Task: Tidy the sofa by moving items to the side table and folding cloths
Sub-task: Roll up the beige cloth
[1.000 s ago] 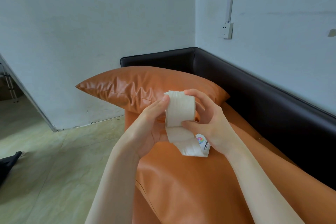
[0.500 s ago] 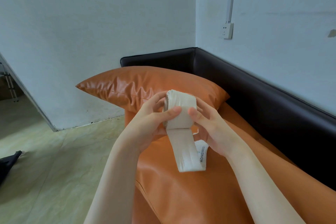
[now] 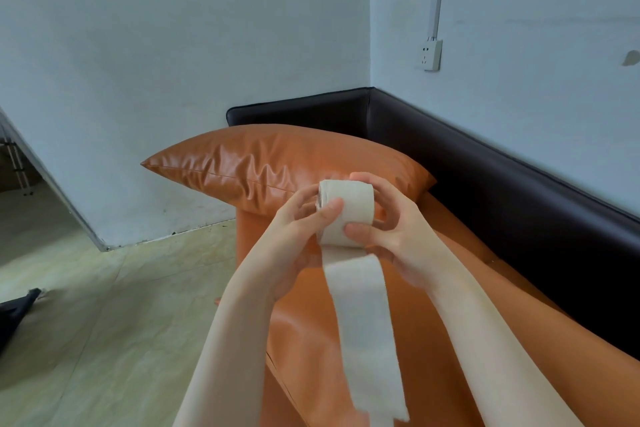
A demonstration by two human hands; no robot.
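Orange sofa (image 3: 433, 340) with black back runs near-right to far corner, orange pillow (image 3: 277, 163) at its far end. Cream cloth (image 3: 346, 210) held mid-air above the seat: rolled at top, loose tail hanging near. Left hand (image 3: 298, 239) and right hand (image 3: 394, 236) both grip the roll, thumbs pressed on its front.

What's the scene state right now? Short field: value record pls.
held item: rolled cream cloth strip, loose tail hanging down
left hand: grips the roll's left end, thumb on its front
right hand: grips the roll's right end, thumb on its front
behind the hands: orange cushion
furniture: sofa, orange seat, dark backrest
side table: not in view
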